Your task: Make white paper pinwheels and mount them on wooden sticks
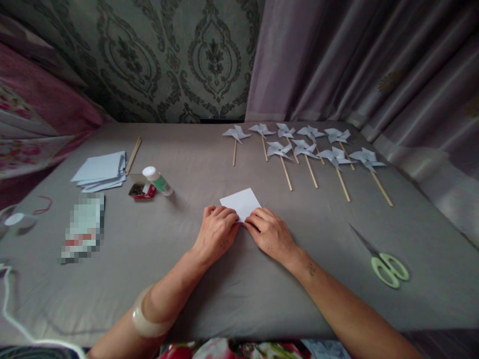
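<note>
A small sheet of white paper (240,202) lies on the grey cloth in front of me, its near edge between my hands. My left hand (220,227) has its fingers bent together on the paper's near left side. On the near right side, my right hand (270,230) pinches the paper with curled fingers. The fingertips of both hands almost meet at the near edge, and they hide part of it. Whether a fold lies under them I cannot make out.
Several paper pinwheels (305,148) on wooden sticks lie at the back right. Scissors (385,262) with green handles rest at the right. Leftward are a glue bottle (159,181), a small red box (142,191), stacked paper (101,171), sticks (133,155), a blurred packet (84,227) and a white cord (17,321).
</note>
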A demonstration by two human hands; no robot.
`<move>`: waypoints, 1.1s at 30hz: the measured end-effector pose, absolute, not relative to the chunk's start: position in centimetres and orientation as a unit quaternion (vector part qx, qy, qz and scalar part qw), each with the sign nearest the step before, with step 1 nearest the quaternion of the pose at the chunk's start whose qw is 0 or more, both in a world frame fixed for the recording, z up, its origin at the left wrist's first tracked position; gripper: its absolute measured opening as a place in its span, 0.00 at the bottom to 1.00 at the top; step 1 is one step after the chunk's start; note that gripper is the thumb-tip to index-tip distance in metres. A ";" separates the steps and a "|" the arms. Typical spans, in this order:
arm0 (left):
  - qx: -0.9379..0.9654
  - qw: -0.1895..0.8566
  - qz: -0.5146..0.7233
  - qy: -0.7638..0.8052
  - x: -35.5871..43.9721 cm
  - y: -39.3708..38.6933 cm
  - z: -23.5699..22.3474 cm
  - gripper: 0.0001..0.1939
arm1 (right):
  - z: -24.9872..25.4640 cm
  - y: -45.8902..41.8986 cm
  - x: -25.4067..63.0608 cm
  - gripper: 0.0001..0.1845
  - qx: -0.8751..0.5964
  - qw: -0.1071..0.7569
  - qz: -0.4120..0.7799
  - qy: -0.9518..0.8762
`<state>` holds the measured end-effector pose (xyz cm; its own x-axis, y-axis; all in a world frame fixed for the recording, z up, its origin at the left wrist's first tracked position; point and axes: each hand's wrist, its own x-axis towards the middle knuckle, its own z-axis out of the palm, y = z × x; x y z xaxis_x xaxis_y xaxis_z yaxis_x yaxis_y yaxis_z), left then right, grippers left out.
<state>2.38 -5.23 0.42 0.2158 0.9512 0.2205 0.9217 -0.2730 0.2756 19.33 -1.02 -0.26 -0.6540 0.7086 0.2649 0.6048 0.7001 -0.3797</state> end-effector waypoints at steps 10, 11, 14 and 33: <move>0.702 0.139 0.226 0.661 2.3 -4.9 0.2 0.07 | -0.4 -1.3 18.7 0.09 -0.420 0.224 0.159 -0.865; 0.701 0.138 0.226 0.662 2.3 -4.9 0.2 0.08 | -0.5 -1.2 18.6 0.09 -0.424 0.226 0.164 -0.861; 0.704 0.124 0.230 0.660 2.5 -5.0 0.3 0.09 | -0.6 -1.0 18.5 0.08 -0.439 0.237 0.189 -0.846; 0.766 0.034 0.152 0.623 3.5 -6.1 1.0 0.10 | 0.5 1.4 17.6 0.11 -0.510 0.126 0.247 -0.814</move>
<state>3.53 -6.11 1.01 0.1760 0.9656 0.1913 0.9450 -0.2202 0.2419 17.62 1.36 0.52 -0.4474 0.8931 -0.0477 0.7687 0.3567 -0.5310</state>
